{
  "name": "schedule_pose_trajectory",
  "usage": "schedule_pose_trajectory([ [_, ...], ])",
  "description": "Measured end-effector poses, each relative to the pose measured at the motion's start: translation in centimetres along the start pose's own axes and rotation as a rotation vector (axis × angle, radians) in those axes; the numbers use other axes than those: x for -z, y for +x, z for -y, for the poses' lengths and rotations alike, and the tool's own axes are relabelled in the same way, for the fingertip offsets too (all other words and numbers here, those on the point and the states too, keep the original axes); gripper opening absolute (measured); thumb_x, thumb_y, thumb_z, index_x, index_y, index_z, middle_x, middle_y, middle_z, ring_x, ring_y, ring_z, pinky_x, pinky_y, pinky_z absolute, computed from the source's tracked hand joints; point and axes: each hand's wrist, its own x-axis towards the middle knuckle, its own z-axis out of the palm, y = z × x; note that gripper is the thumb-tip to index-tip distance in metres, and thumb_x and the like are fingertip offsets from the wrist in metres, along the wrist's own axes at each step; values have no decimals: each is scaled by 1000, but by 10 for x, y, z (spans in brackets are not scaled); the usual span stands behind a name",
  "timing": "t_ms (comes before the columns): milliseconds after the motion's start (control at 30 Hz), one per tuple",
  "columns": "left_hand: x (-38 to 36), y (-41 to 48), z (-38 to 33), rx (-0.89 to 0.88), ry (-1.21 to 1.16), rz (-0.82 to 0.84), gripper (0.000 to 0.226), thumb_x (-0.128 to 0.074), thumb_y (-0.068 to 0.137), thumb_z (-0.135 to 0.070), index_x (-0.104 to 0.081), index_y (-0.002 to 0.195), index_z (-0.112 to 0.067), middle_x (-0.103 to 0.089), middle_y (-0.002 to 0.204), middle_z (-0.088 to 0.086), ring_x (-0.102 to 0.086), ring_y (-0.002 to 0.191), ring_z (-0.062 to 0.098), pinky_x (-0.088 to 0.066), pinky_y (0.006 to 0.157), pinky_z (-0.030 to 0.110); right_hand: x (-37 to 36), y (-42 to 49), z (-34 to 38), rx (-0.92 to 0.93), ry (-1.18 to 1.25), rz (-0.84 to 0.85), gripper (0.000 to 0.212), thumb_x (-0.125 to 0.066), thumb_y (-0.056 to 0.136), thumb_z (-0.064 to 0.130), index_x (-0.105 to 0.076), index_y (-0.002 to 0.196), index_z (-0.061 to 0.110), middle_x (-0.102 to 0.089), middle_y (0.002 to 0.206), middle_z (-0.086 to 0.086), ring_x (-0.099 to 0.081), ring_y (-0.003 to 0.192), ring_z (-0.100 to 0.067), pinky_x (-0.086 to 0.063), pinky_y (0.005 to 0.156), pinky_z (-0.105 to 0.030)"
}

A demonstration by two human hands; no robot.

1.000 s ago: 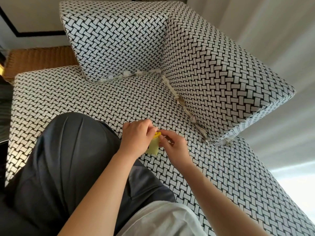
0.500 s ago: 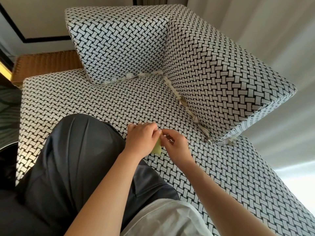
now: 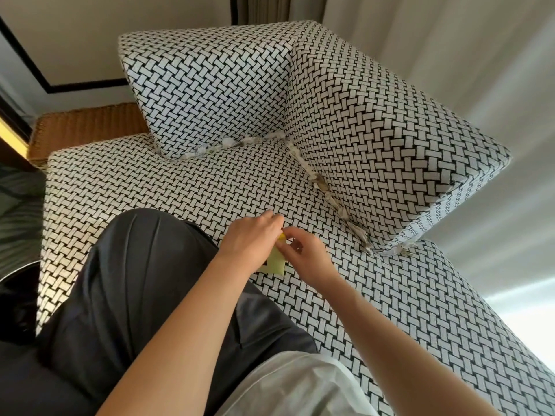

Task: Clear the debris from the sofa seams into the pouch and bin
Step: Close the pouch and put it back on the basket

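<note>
Change: the pouch (image 3: 276, 263) shows more of its pale green body below the hands than half a second ago.
Left hand (image 3: 251, 245): fingers curled, pinching the pouch's yellow top edge.
Right hand (image 3: 310, 257): pinching the same edge from the other side (fingertips nearly meet).
Pouch sits over the sofa seat (image 3: 180, 190), beside a dark trouser leg (image 3: 144, 280).
Debris (image 3: 328, 194): packed along both cushion seams, apart from the hands.

Both hands meet over the sofa seat (image 3: 168, 187), just beside the person's dark-trousered knee (image 3: 135, 280). The left hand (image 3: 250, 244) and the right hand (image 3: 307, 258) pinch the top edge of a small pale yellow-green pouch (image 3: 277, 263), which hangs between them. Pale, shredded debris (image 3: 327, 192) lines the seam under the side cushion (image 3: 375, 139), and more sits under the back cushion (image 3: 210, 85).
</note>
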Motion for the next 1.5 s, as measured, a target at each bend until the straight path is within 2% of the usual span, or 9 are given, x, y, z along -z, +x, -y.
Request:
schedule_pose_trajectory([
  [167, 3, 1, 10, 176, -170, -11, 15, -42, 97, -23, -50, 85, -16, -55, 84, -3, -52, 73, 15, -36, 57, 26, 6, 17, 3, 62, -123, 6, 8, -55, 91, 15, -61, 87, 14, -53, 65, 13, -52, 54, -8, -43, 52, -13],
  [300, 5, -3, 36, 340, -165, 56, 22, -41, 96, -22, -46, 76, -15, -54, 89, 0, -51, 89, 19, -43, 67, 31, 15, 23, -9, -101, -18, -53, 10, -53, 92, 14, -62, 94, 10, -62, 81, -4, -62, 73, -23, -56, 66, -28],
  [600, 5, -6, 65, 471, -304, 40, 27, -41, 98, -21, -59, 85, -5, -50, 112, 7, -53, 91, 18, -41, 73, 29, 7, 36, 10, -58, 42, -146, 19, -42, 96, 20, -53, 84, 11, -55, 73, -1, -50, 66, -14, -45, 62, -28],
  [767, 39, 0, 83, 630, -693, -212, 27, -44, 97, -27, -56, 92, -4, -51, 84, -1, -46, 69, 9, -31, 56, 19, 16, 73, 66, -11, 138, -197, 28, -39, 97, 24, -46, 70, 22, -48, 66, 4, -44, 60, -10, -42, 59, -27],
  [833, 59, 0, 92, 704, -1050, -306, 20, -48, 94, -35, -50, 98, -15, -53, 91, -7, -52, 76, 2, -37, 62, 18, 15, 88, 93, -4, 205, -198, 29, -39, 96, 26, -46, 68, 24, -46, 64, 7, -43, 58, -8, -40, 57, -24],
  [967, 84, -19, 109, 644, -1621, -222, 35, -48, 81, -57, -53, 103, -31, -59, 111, 2, -62, 99, 22, -55, 74, 36, -6, 114, 137, -52, 382, -139, 28, -39, 96, 32, -52, 75, 18, -48, 69, 6, -46, 66, -11, -43, 66, -30],
  [1100, 94, -37, 124, 617, -1531, -339, 37, -59, 78, -48, -59, 105, -24, -70, 99, 2, -71, 81, 23, -57, 55, 27, -35, 134, 181, -256, 637, -112, 22, -44, 95, 33, -52, 75, 28, -55, 94, 0, -52, 97, -23, -45, 89, -47],
  [1300, 125, -51, 172, 716, -1346, -634, 18, -57, 89, -36, -61, 101, -23, -71, 91, 0, -71, 72, 19, -53, 52, 22, -65, 159, 241, -155, 625, 171, 13, -48, 94, 22, -59, 101, 19, -63, 107, -10, -58, 99, -28, -50, 87, -47],
  [1500, 136, -60, 218, 831, -1303, -851, 21, -54, 93, -25, -60, 108, -12, -67, 96, 6, -69, 71, 12, -52, 52, 19, -98, 175, 263, -6, 431, 601, 33, -56, 91, 22, -49, 122, 14, -59, 116, -10, -61, 102, -25, -56, 78, -33],
])
